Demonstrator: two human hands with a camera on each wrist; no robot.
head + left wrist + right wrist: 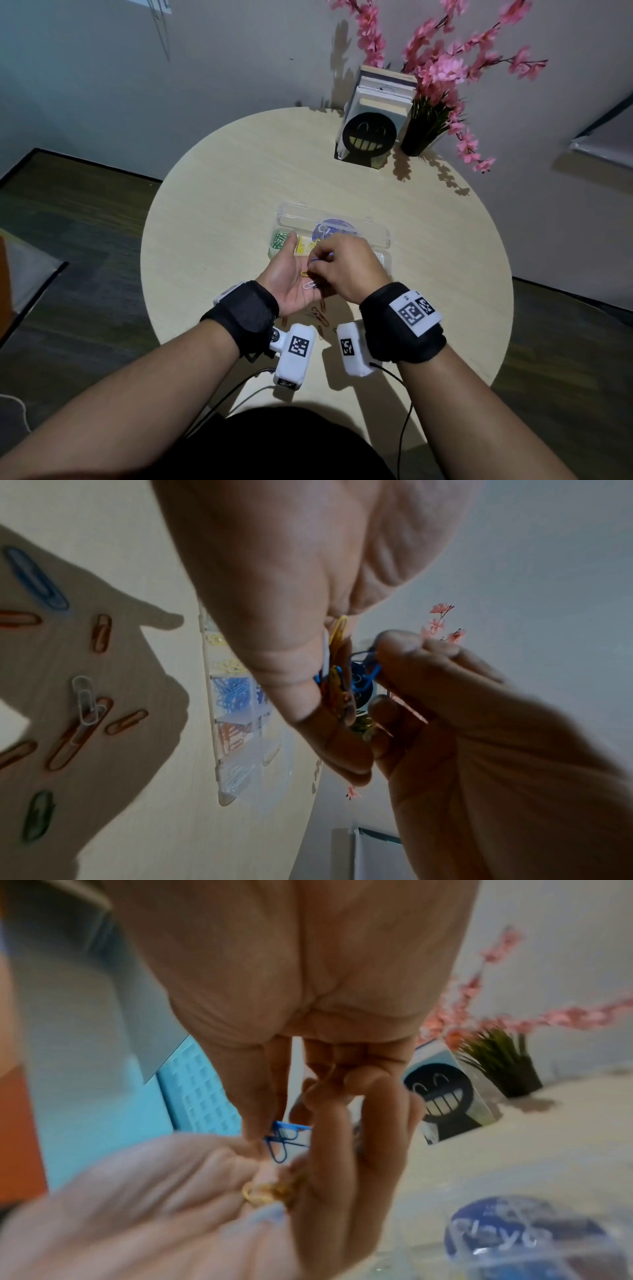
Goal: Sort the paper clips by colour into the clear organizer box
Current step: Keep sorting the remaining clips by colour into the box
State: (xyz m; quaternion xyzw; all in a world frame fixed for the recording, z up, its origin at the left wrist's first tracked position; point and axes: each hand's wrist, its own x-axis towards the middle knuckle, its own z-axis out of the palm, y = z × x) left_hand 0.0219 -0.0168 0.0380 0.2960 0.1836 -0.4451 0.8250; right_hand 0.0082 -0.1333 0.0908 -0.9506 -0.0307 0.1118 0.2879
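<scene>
My left hand [290,277] lies palm up and cupped just in front of the clear organizer box [383,256]. It holds several paper clips [337,674], among them a yellow one [304,273] and a white one [309,285]. My right hand [320,262] reaches over that palm and pinches a blue paper clip [279,1141] between thumb and fingertips, lifting it off the bunch. In the box, green clips [280,238] fill the leftmost compartment with yellow clips [301,247] beside them. Blue, orange and white clips show in further compartments [232,693]. The left fingers are hidden under the right hand in the head view.
Loose clips lie on the round table [222,205] near me: orange ones [318,313], plus a blue [34,577], a white [84,699] and a green one [37,815]. The box lid [334,224] lies open behind. Books with a smiley bookend [370,137] and a flower vase [419,138] stand at the far edge.
</scene>
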